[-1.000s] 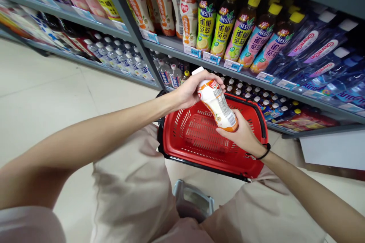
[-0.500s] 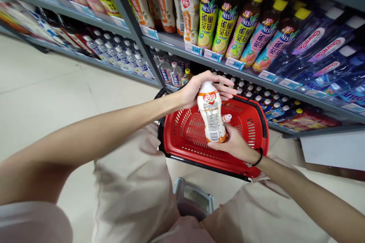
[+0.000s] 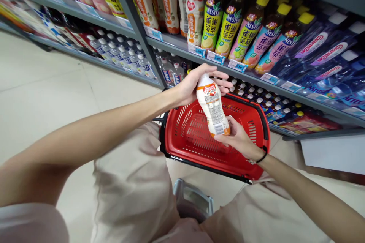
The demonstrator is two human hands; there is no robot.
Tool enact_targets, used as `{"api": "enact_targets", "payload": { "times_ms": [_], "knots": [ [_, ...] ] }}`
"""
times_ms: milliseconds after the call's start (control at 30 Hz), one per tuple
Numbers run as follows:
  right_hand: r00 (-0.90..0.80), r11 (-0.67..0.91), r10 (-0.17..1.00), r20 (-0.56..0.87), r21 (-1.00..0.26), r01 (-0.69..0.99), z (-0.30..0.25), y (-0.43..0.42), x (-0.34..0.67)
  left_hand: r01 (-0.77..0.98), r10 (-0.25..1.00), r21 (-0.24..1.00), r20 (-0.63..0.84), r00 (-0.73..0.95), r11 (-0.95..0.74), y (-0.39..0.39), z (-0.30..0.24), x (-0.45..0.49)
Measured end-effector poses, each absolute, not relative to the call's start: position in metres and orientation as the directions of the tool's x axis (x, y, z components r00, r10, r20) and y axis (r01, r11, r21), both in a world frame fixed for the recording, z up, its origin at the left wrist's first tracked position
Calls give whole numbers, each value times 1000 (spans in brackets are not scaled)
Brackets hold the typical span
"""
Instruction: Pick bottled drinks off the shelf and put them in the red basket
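A white drink bottle [image 3: 212, 104] with orange bands and printed small text is tilted between my two hands, its barcode near the base. My right hand [image 3: 238, 138], a black band at its wrist, grips the bottle's lower end between thumb and fingers. Against the neck and white cap rests my left hand [image 3: 195, 83], curved around the top with its long fingers stretched out behind. Below the bottle sits a red shopping basket [image 3: 185, 146] with slotted sides and a black rim. My right hand hides part of its inside.
Ahead, a grey shelf [image 3: 171, 43] holds upright white-and-orange bottles [image 3: 195, 15], yellow-capped tea bottles [image 3: 212, 22] and large water bottles [image 3: 322, 51]. Several small bottles [image 3: 125, 59] stand on the lower level. A grey stool-like object [image 3: 194, 199] is between my knees, on the tiled floor [image 3: 71, 87].
The bottle has tilted more, its base shifting right and slightly up with my right hand. The pink-capped bottle seen in the basket earlier is now mostly hidden behind that hand.
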State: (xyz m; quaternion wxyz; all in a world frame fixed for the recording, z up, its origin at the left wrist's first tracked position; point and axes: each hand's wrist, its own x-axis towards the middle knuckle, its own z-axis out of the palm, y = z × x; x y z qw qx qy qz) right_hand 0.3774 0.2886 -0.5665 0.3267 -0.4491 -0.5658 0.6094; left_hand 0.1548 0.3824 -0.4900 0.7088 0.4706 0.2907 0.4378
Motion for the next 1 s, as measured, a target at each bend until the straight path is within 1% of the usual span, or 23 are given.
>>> {"api": "enact_targets", "payload": {
  "times_ms": [133, 333, 533, 633, 767, 833, 900, 967, 1000],
  "knots": [
    [-411, -276, 880, -238, -960, -35, -556, 290, 379, -355, 926, 928, 34, 376, 111, 386, -489, 149],
    [-443, -361, 859, -256, -917, -169, -551, 289, 381, -356, 946, 932, 47, 320, 74, 389, -494, 150],
    [-451, -523, 812, -371, -805, -280, -541, 288, 377, -329, 945, 943, 66, 321, 46, 388, -496, 151],
    [-445, -589, 782, -437, -752, -297, -540, 288, 377, -288, 946, 957, 61, 319, 36, 387, -498, 155],
    [-486, -595, 763, -426, -757, -271, -547, 291, 381, -238, 952, 971, 90, 292, -19, 389, -500, 160],
    [-506, -606, 747, -431, -755, -250, -551, 294, 383, -150, 958, 982, 148, 247, -114, 391, -500, 156],
    [-504, -632, 727, -466, -741, -227, -555, 299, 384, 47, 948, 967, 233, 214, -249, 393, -497, 147],
    [-487, -664, 704, -517, -722, -193, -557, 303, 383, 287, 925, 887, 303, 230, -362, 396, -494, 135],
    [-481, -681, 688, -544, -712, -169, -558, 304, 383, 383, 915, 837, 313, 253, -392, 397, -493, 130]
  ]
}}
